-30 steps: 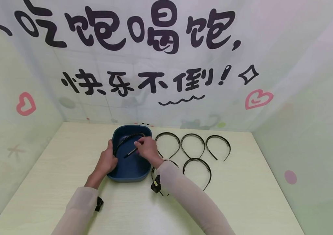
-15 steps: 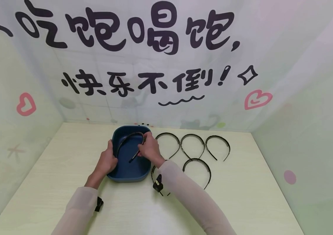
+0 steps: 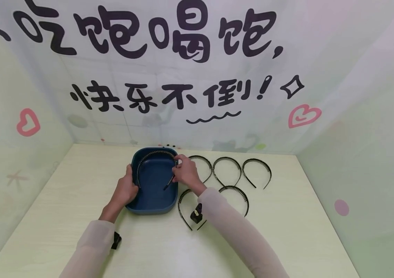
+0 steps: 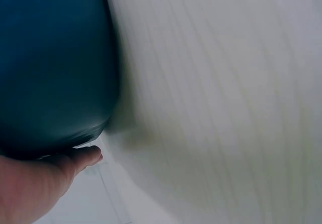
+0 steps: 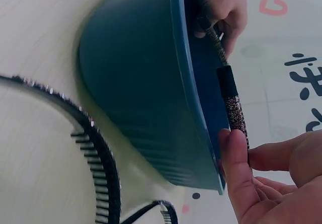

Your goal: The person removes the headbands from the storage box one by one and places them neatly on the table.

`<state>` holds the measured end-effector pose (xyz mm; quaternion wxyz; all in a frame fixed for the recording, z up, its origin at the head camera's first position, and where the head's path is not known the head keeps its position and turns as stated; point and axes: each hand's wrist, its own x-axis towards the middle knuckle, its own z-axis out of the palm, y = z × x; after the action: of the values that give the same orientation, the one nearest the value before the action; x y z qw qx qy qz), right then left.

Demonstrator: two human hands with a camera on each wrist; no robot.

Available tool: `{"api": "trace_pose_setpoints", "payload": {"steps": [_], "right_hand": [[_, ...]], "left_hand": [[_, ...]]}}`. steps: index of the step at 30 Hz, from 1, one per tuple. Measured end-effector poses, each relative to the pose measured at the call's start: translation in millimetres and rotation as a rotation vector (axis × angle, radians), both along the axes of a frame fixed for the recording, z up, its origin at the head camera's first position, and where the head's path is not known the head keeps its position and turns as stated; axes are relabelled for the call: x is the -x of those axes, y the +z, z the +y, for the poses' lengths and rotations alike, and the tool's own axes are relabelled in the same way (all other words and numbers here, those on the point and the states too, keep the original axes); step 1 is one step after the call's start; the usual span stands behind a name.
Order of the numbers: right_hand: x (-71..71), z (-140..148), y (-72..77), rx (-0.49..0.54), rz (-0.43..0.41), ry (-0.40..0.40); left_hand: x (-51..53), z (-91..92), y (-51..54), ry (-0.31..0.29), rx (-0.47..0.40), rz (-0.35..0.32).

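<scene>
My right hand pinches one arm of a black, glittery toothed headband between thumb and fingers. The headband's arch is at the back of the blue basin, within its outline; the right wrist view shows its black end tip near the rim. My left hand grips the basin's left side. The left wrist view has a finger against the outer wall. In the right wrist view, the headband's far arm reaches the left hand; whether they touch cannot be told.
Several more toothed headbands lie right of the basin: a back row, including a middle one and a right one, and two in front, one partly behind the right sleeve. Printed cloth walls border the wooden table.
The right hand has shifted right and swung the headband round, so its arch now opens toward me, spread across the basin. The left hand stays on the basin's side.
</scene>
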<state>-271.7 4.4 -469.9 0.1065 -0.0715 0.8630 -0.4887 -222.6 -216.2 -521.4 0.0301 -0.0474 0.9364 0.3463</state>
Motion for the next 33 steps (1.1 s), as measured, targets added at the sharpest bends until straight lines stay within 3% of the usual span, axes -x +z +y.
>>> {"api": "trace_pose_setpoints", "payload": {"steps": [16,33], "right_hand": [[2.5,62.9,9.3,0.112,-0.077,0.0],[5.6,138.6,13.6,0.127,-0.149,-0.095]], "left_hand": [[0.8,0.8,1.7,-0.004,0.005,-0.019],[0.2,-0.9,-0.8,-0.003,-0.008,0.001]]}}
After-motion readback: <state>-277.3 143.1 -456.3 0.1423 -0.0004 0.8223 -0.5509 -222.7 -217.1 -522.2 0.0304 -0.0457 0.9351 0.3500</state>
